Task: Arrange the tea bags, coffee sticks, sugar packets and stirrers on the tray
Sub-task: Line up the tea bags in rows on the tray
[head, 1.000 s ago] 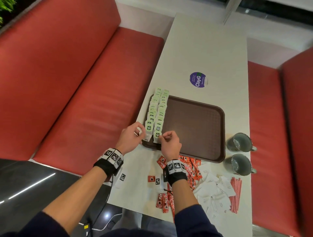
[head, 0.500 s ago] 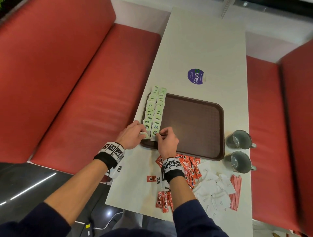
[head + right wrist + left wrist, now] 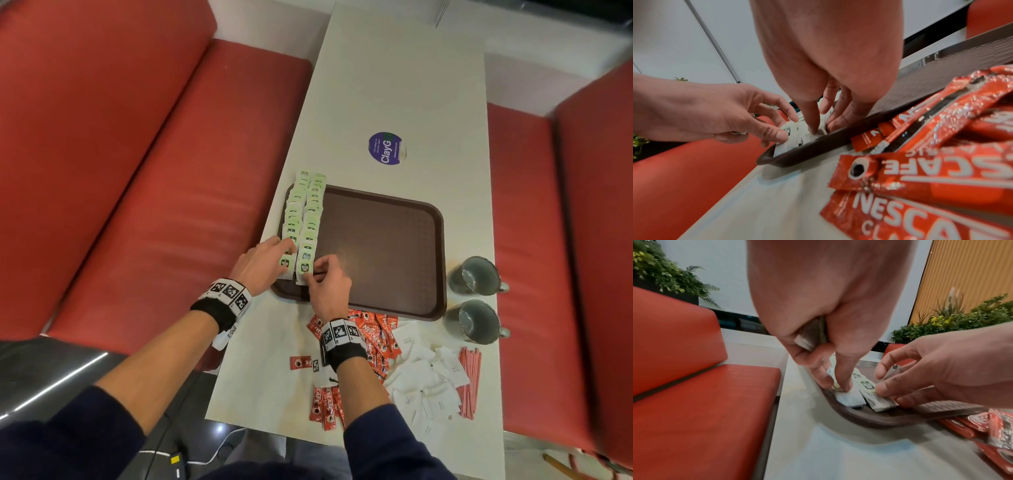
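A brown tray [image 3: 376,253] lies on the white table. Two rows of green-and-white tea bags [image 3: 305,212] run along its left side. My left hand [image 3: 287,255] pinches the nearest tea bag of the left row [image 3: 849,396] between thumb and forefinger. My right hand [image 3: 313,270] holds the nearest tea bag of the right row [image 3: 876,398] with curled fingertips at its edge. Red coffee sticks [image 3: 375,339], white sugar packets [image 3: 424,377] and red stirrers [image 3: 469,380] lie loose on the table on the near side of the tray.
Two grey mugs [image 3: 474,275] [image 3: 479,322] stand right of the tray near the table's right edge. A purple round sticker [image 3: 385,148] sits beyond the tray. Red bench seats [image 3: 154,205] flank the table. The tray's bare floor [image 3: 383,240] spans its middle and right.
Both hands stayed at the near ends of the tea bag rows. The left hand's fingers slid forward onto the nearest bag of the left row.
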`<state>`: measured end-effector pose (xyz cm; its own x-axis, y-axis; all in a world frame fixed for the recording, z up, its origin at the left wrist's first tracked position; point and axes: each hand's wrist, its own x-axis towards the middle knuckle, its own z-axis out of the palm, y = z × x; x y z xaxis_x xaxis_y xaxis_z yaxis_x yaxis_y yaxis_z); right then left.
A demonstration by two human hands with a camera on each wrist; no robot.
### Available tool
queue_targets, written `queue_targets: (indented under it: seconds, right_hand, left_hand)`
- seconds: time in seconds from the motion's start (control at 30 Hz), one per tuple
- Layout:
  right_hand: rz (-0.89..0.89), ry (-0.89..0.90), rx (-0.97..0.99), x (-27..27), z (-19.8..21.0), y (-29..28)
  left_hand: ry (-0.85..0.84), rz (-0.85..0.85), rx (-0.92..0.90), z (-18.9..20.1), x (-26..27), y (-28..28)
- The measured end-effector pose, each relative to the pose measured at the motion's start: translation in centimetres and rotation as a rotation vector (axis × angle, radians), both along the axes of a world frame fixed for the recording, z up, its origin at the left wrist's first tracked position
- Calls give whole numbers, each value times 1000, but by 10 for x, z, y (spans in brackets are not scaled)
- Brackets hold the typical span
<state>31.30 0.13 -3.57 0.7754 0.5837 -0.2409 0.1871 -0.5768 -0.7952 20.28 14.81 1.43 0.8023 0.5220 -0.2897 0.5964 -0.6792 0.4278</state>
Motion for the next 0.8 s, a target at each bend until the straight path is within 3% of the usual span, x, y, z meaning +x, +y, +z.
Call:
queue_targets:
  seconds: [0.27, 0.4, 0.47, 0.53, 0.67, 0.8]
  right_hand:
    - [-39, -15, 8, -2, 0, 3]
    - [-21, -46, -4, -4, 4, 6]
    - [-41, -83, 8, -5, 11, 6]
    - [-46, -107, 80, -8, 25, 3]
    - [74, 63, 281, -23, 65, -9]
    - [178, 139, 342, -36, 80, -16]
  left_hand:
    - [-121, 89, 23, -16, -16, -9]
    - [-302, 222, -81, -15, -17, -14]
    - [-380, 334, -233, -9, -16, -17]
    - [-422, 485, -503, 2, -16, -22]
    - [-642, 762, -1108, 10, -16, -32]
    - [-779, 881, -1379, 16, -21, -36]
